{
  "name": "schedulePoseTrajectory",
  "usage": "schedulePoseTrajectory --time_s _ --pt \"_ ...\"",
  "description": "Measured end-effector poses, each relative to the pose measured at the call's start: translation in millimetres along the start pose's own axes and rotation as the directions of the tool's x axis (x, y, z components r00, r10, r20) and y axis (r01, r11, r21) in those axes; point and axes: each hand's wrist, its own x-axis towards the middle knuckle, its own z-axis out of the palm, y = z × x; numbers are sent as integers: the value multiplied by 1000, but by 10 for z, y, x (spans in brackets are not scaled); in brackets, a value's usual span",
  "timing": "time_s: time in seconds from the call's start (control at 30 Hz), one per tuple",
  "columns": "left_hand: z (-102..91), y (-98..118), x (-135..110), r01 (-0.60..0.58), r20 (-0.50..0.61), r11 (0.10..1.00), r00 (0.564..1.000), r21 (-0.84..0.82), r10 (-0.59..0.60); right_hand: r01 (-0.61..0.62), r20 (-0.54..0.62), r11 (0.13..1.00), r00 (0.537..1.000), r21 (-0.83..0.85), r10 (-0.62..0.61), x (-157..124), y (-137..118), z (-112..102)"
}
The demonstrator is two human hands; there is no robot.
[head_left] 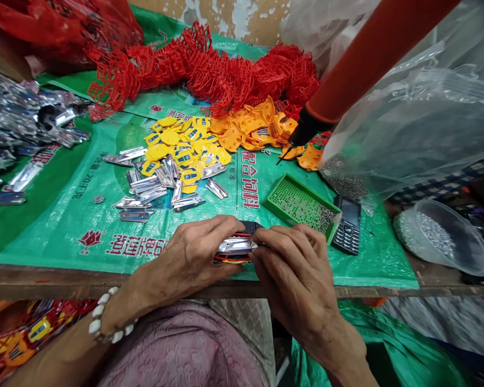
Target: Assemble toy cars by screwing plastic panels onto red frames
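Note:
My left hand (196, 258) and my right hand (296, 269) meet at the table's front edge, both closed on a small assembly (237, 248) with a silver metal plate over red, yellow and black plastic parts. My left wrist wears a white bead bracelet (102, 321). Just beyond the hands lie several loose silver metal plates (153, 191) and yellow plastic pieces (185, 148). A green tray (296, 203) of tiny screws sits to the right of them.
A green printed sack (105, 226) covers the table. A heap of red plastic frames (210, 70) lies at the back, orange pieces (254, 129) beside it. An orange screwdriver (347, 70) hangs over the tray. A black phone (348, 224), a clear bowl of screws (439, 234) and plastic bags stand right.

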Motion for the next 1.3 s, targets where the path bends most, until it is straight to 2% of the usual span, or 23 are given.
schedulePoseTrajectory --time_s 0.17,0.47,0.73,0.93,1.17,1.3 --pt "9 -2 -10 20 4 1000 1000 6 -20 1 95 1000 996 -22 1 54 -43 -41" --pt "36 -15 -28 -12 -37 998 999 67 14 27 184 993 983 -111 -6 77 -70 -70" --pt "38 3 -10 -2 -40 999 999 51 4 -27 118 994 992 -105 40 52 -75 -1" --pt "45 14 -38 27 -8 998 1000 49 -26 -9 202 996 979 -85 26 120 -56 -43" --pt "92 54 -59 9 -84 998 996 69 -3 -72 124 997 989 -28 74 114 0 -19" --pt "75 43 -42 20 -65 999 998 40 -17 -66 122 996 990 -66 74 87 -34 -13"
